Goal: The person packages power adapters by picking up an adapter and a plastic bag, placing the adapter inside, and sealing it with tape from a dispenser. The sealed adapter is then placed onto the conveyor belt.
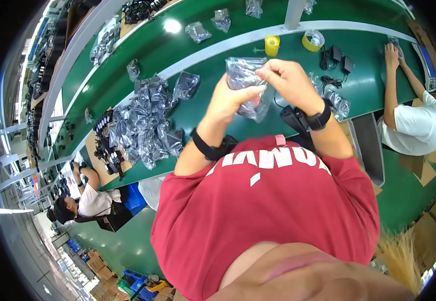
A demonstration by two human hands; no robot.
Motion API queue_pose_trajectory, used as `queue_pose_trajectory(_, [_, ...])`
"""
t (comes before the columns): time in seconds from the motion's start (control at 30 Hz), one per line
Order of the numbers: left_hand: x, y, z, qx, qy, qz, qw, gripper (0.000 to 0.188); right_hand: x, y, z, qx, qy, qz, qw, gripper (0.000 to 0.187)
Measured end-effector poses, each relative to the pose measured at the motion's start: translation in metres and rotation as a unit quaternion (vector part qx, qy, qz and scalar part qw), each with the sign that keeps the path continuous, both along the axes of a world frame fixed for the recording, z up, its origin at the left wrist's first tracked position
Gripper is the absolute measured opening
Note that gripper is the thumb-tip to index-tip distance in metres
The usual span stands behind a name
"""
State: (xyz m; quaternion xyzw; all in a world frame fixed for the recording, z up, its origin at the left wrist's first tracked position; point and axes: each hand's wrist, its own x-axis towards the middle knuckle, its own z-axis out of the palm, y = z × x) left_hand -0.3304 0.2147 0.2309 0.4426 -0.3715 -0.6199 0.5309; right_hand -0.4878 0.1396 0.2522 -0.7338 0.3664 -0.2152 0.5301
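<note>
Above the green table, in front of my chest, I hold a clear plastic bag (244,71) with something dark inside. My left hand (228,98) is closed round its lower left side, thumb across the front. My right hand (294,84) pinches the bag's right edge between thumb and fingers. Exactly what the bag contains is hidden by folds and glare. Left of my hands lies a heap of similar bagged dark items (145,113), with one bagged item (187,85) at the heap's near right edge. Each wrist wears a black strap, the right one (320,119) with a black box.
Beyond my hands stand a yellow tape roll (272,46) and another tape roll (313,41). Unbagged black power adapters (334,56) with cables lie to the right. A metal rail (218,47) crosses the table. Co-workers sit at left (95,203) and right (413,128).
</note>
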Motion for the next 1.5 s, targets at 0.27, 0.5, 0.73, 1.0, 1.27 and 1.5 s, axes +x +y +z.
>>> queue_pose_trajectory(0.27, [0.036, 0.024, -0.004, 0.041, 0.196, -0.049, 0.979, 0.06, 0.021, 0.024, -0.025, 0.129, -0.177, 0.01, 0.976, 0.02])
queue_pose_trajectory(0.5, [0.034, 0.052, -0.026, -0.053, -0.353, 0.075, 0.931, 0.083, 0.039, 0.061, -0.036, -0.026, -0.019, -0.065, 0.997, 0.02])
queue_pose_trajectory(0.73, [0.046, 0.089, -0.073, 0.03, -0.22, 0.026, 0.975, 0.08, 0.038, 0.079, -0.099, 0.327, -0.105, -0.035, 0.938, 0.015])
queue_pose_trajectory(1.0, [0.065, 0.112, -0.092, 0.144, -0.068, 0.046, 0.986, 0.073, 0.045, 0.013, -0.184, 0.249, 0.1, -0.159, 0.95, 0.021])
queue_pose_trajectory(1.27, [0.067, 0.115, -0.098, 0.075, -0.254, 0.064, 0.962, 0.079, 0.024, 0.077, -0.149, 0.482, -0.029, -0.134, 0.865, 0.022])
queue_pose_trajectory(1.5, [0.067, 0.112, -0.101, 0.068, -0.245, 0.039, 0.966, 0.08, 0.032, 0.092, -0.151, 0.534, -0.053, -0.238, 0.809, 0.02])
